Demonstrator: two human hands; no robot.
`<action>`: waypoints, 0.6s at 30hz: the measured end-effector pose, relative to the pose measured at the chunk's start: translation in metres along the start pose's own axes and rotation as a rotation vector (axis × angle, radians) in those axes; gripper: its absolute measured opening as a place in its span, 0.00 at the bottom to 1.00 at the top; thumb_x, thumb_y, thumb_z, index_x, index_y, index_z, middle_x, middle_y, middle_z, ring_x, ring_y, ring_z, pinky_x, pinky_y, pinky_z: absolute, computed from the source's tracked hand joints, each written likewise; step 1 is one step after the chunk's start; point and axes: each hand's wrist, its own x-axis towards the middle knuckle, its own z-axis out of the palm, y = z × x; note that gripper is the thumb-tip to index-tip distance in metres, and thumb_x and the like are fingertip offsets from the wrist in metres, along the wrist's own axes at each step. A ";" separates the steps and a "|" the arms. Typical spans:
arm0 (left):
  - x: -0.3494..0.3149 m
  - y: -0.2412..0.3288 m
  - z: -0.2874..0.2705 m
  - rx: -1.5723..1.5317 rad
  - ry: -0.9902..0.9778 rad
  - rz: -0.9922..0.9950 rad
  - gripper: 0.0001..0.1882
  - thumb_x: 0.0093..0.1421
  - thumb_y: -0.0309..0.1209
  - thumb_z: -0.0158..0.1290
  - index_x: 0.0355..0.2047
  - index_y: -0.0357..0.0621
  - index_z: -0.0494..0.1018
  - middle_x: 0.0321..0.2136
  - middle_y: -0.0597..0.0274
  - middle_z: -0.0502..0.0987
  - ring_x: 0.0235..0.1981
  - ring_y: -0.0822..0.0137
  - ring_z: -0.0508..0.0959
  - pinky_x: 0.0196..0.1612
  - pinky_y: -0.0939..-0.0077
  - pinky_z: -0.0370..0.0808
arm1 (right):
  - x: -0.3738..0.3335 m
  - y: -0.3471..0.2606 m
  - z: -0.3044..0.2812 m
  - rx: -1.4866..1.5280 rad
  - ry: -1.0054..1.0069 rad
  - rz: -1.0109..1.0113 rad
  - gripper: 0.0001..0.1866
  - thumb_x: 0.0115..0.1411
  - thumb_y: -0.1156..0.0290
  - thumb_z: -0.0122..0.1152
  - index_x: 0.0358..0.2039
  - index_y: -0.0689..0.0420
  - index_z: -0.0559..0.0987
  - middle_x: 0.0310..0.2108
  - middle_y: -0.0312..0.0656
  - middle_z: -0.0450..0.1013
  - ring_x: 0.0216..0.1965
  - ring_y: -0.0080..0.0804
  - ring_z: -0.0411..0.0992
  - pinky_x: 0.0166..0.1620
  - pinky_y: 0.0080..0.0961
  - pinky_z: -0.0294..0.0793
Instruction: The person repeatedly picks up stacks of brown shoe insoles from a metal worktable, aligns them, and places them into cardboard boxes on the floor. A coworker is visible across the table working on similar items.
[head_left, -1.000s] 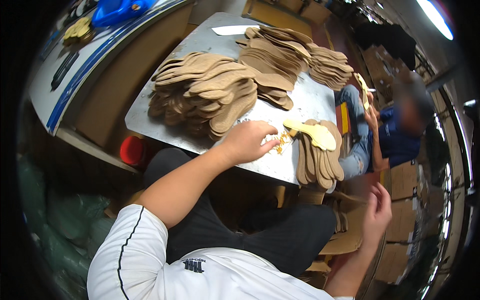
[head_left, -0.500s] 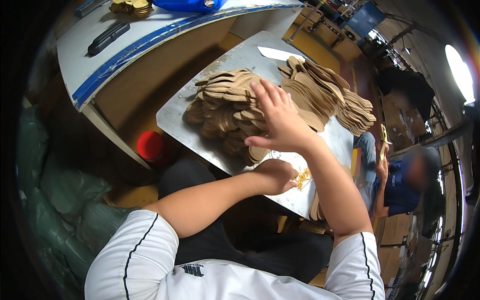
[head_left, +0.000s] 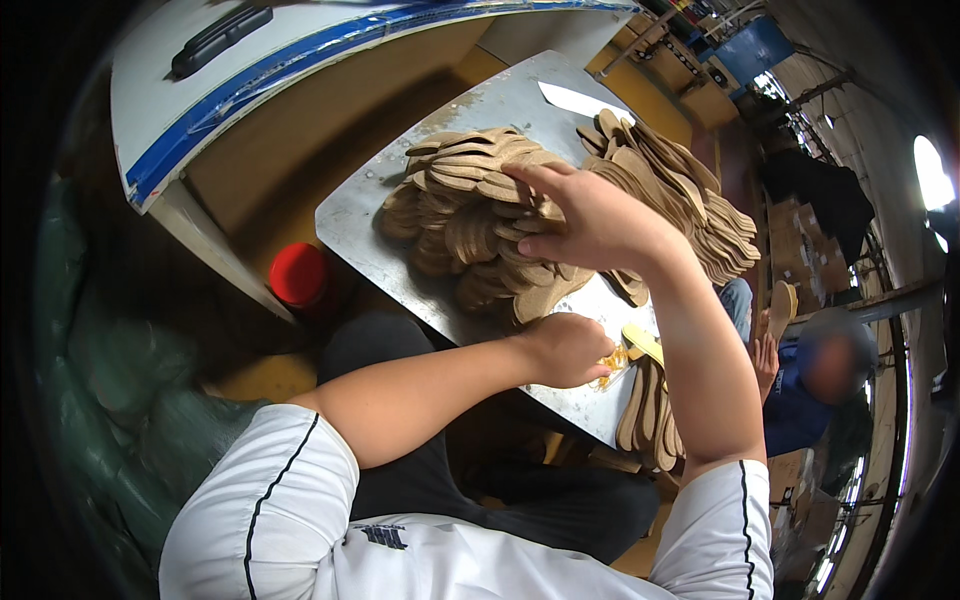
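Brown insoles [head_left: 470, 200] lie in a big loose heap on the grey metal desk [head_left: 350, 228], left of its middle. The person's right hand [head_left: 558, 208], which a second ago was out beyond the desk's near right edge, is now at the heap's right end, its fingers more bent than half a second ago. That change suggests the heap itself is being handled now. The thumb stands well apart from the fingers, the hand wide open and seemingly touching the top insoles; whether it has hold of any, one cannot tell. The left hand [head_left: 572, 350] stays low by the desk's near edge, loosely curled beside thin yellow strands [head_left: 613, 362]; whether it pinches one is hidden.

The upper insoles in the heap have their long axes roughly left to right, rounded ends pointing left; one at the near side slants from near left to far right. Which ends are toes cannot be told. A smaller stack of insoles [head_left: 648, 415] at the near right runs near to far, rounded ends toward the person, with a yellow piece [head_left: 643, 341] by its far end. More insoles [head_left: 665, 175] lie beyond the right hand, slanting from far left to near right.
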 end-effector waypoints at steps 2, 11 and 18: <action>-0.002 -0.002 -0.004 0.027 -0.013 -0.016 0.20 0.70 0.46 0.66 0.37 0.38 0.86 0.33 0.41 0.86 0.42 0.39 0.89 0.50 0.44 0.85 | -0.005 -0.001 0.009 -0.029 0.029 -0.018 0.48 0.65 0.60 0.82 0.81 0.54 0.69 0.63 0.59 0.79 0.61 0.62 0.81 0.64 0.49 0.81; -0.007 -0.003 0.000 0.023 0.021 -0.021 0.19 0.70 0.45 0.68 0.38 0.39 0.87 0.35 0.43 0.88 0.44 0.40 0.89 0.52 0.45 0.85 | 0.005 -0.010 0.025 -0.153 0.165 0.082 0.28 0.70 0.67 0.71 0.67 0.62 0.75 0.51 0.60 0.83 0.53 0.63 0.85 0.56 0.55 0.86; -0.010 -0.013 0.004 0.034 0.099 0.033 0.19 0.70 0.46 0.68 0.47 0.41 0.89 0.40 0.45 0.88 0.48 0.43 0.88 0.55 0.48 0.84 | 0.004 -0.034 0.050 -0.347 0.255 0.259 0.21 0.71 0.74 0.62 0.63 0.58 0.76 0.49 0.61 0.82 0.47 0.67 0.85 0.49 0.60 0.86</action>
